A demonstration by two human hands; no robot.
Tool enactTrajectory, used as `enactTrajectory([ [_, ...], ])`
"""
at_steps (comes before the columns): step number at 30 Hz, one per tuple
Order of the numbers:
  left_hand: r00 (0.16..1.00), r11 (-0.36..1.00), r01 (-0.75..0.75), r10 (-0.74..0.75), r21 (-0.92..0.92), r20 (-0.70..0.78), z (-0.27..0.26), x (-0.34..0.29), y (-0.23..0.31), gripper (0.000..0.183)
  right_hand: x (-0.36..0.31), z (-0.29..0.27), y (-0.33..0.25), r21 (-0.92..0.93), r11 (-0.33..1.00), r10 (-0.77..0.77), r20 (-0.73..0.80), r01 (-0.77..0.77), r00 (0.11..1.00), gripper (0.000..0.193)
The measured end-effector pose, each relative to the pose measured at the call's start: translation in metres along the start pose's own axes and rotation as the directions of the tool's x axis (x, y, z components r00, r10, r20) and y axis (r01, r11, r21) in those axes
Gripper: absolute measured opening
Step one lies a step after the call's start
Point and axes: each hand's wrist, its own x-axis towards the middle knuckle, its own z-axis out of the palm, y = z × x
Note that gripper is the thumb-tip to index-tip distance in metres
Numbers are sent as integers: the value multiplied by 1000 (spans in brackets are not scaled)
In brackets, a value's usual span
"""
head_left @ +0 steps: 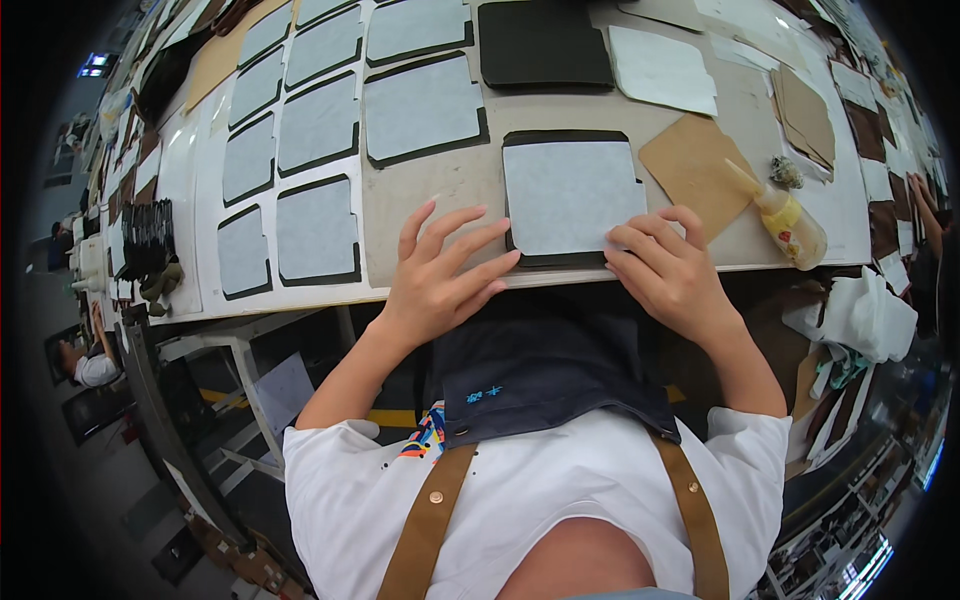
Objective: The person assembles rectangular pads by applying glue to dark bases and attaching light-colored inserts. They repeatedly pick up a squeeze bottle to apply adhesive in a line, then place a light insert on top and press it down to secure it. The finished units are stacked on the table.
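Note:
In front of me lies a black panel with a pale grey-white sheet (572,195) on top; dark margins of the panel show at its upper and lower edges. My left hand (440,275) is at its lower left corner, fingers spread and fingertips at or just beside the edge. On the lower right corner rests my right hand (672,268), its fingers stretched out and apart, fingertips touching the sheet. Neither hand grips anything that I can see. To the left, several similar dark-edged pale panels (422,108) lie in rows.
A black panel stack (545,45) and a white sheet stack (662,70) lie at the back. Right of the work are tan card (697,172), a yellow-labelled squeeze bottle (792,228) and brown pieces (803,118). A white plastic bag (868,315) hangs by the table's right edge. Other people are at both sides.

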Motion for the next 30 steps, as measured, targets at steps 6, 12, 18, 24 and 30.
enactTrajectory([
  [6, 989, 988, 81, -96, -134, -113, -5, -3, 0, 10, 1, 0, -5, -96, 995, -28, 4, 28, 1000, 16],
  [12, 926, 793, 268, -368, -547, -80, -1, -1, 7, 12, 3, 2, -5, -82, 996, 17, -21, -19, 1000, 16],
  [18, 772, 417, 562, -575, -714, 271, -4, 7, 5, 23, 13, -10, -5, -15, 997, 73, -151, -76, 986, 22],
  [24, 736, 371, 622, -578, -689, 353, 10, 37, -9, 22, 11, -11, -24, 98, 995, -27, -95, 36, 995, 23],
  [30, 796, 615, 545, -593, -570, 122, -12, 46, -15, 17, 0, -1, -3, 123, 980, 174, -173, -154, 969, 26],
])
